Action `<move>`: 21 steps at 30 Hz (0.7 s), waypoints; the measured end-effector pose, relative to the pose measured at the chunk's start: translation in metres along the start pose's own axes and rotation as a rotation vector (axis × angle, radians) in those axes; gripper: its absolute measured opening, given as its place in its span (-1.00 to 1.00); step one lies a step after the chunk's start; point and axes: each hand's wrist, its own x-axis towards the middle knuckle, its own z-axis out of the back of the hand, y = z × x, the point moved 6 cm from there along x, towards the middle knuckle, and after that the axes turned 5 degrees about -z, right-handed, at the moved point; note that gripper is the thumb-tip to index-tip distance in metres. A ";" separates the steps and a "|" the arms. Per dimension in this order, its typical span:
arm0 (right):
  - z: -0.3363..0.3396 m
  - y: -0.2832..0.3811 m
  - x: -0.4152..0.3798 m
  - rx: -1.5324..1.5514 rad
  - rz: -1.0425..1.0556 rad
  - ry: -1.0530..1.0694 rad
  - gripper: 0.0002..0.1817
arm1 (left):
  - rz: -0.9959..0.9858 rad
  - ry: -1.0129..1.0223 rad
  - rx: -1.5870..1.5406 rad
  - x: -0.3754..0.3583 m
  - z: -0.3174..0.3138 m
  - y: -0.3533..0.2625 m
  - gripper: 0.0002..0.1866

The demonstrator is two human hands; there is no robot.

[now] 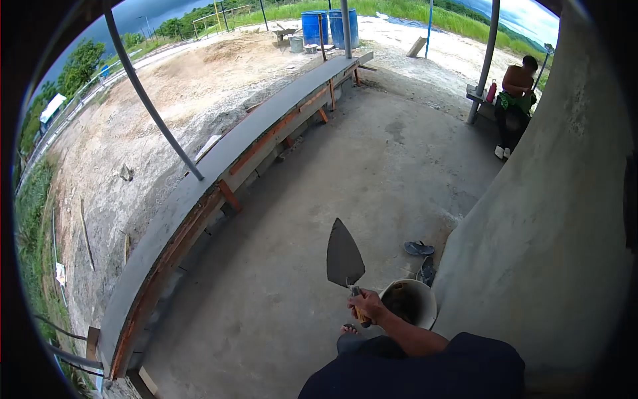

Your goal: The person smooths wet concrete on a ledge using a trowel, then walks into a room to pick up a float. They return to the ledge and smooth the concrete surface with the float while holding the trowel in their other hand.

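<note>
My right hand (369,307) is closed around the handle of a pointed trowel (345,256). The blade points forward, over the concrete floor, and looks bare. Just beside and below this hand stands a pale bucket (426,307), with a dark inside whose contents I cannot make out. Part of my foot (349,328) shows below the trowel handle. My left hand is outside the picture.
A low wall with a smooth grey top (229,147) and wooden formwork (256,151) curves along the left. Flip-flops (419,248) lie by the plastered wall (531,219). A person (517,86) sits at the far right. Posts (149,100) rise from the low wall; blue barrels (315,28) stand beyond.
</note>
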 end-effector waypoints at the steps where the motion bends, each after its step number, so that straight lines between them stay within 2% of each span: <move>1: 0.001 0.026 0.019 0.017 0.027 0.040 -0.81 | 0.068 0.032 -0.045 0.027 0.015 -0.021 -0.55; 3: -0.005 0.094 0.043 -0.056 0.199 0.100 -0.85 | 0.119 0.059 -0.087 0.077 0.056 -0.058 -0.53; 6: -0.001 0.179 0.104 -0.213 0.266 0.101 -0.86 | 0.139 0.086 -0.106 0.151 0.117 -0.107 -0.51; 9: 0.026 0.241 0.185 -0.499 0.153 -0.161 -0.76 | 0.087 0.116 -0.058 0.237 0.178 -0.141 -0.49; 11: 0.052 0.260 0.234 -0.534 0.139 -0.326 -0.71 | -0.062 0.148 0.060 0.297 0.224 -0.161 -0.47; 12: 0.072 0.250 0.256 -0.488 0.113 -0.368 -0.72 | -0.210 0.163 0.165 0.328 0.246 -0.171 -0.46; 14: 0.108 0.242 0.286 -0.367 0.060 -0.499 -0.75 | -0.279 0.171 0.213 0.394 0.301 -0.205 -0.44; 15: 0.127 0.233 0.286 -0.297 0.005 -0.582 -0.77 | -0.030 0.176 0.068 0.431 0.331 -0.248 -0.54; 16: 0.152 0.210 0.288 -0.159 -0.064 -0.678 -0.79 | 0.219 0.139 -0.073 0.450 0.371 -0.319 -0.63; 20: 0.214 0.153 0.261 0.084 -0.419 -0.850 -0.73 | -0.050 0.112 -0.036 0.574 0.471 -0.527 -0.62; 21: 0.276 0.057 0.274 0.304 -0.356 -0.628 -0.72 | -0.100 0.121 0.019 0.598 0.492 -0.584 -0.60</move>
